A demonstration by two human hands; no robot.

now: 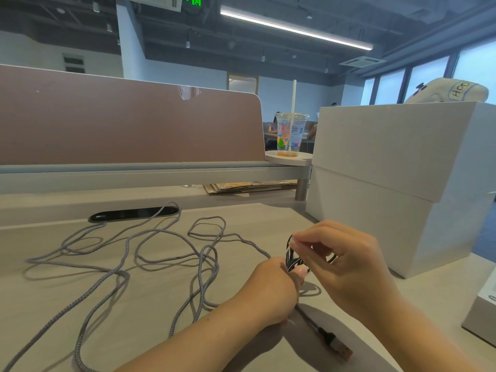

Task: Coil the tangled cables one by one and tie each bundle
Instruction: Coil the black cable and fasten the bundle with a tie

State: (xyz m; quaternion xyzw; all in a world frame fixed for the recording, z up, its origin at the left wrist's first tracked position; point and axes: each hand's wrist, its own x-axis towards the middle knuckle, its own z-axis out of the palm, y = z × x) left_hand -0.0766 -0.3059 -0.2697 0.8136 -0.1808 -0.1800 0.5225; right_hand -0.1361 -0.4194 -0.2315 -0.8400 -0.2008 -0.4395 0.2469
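- Head view is showing a small black-and-white coil (pixel 294 260) held between both hands, lifted just above the tabletop (pixel 268 218).
- The left hand (pixel 276 288) is gripping the coil's lower edge from 7 o'clock with the thumb pressing on it. The right hand (pixel 346 261) is pinching its top edge from 3 o'clock. Both are clamped on the one bundle, close together.
- A dark tail is running from under the left hand toward 5 o'clock, ending in a USB plug (pixel 341 347) lying flat.
- The grey braided cable (pixel 204 253) is sprawling in loose loops at 9 to 10 o'clock from the hands, its spread running left to right. The left hand is the nearer one.
- Whether the white on the coil is a tie is unclear, but the grip suggests tying is under way.
- Stacked white boxes (pixel 389 170) are standing at 2 o'clock and a plastic cup (pixel 291 135) at 12, in an open office.
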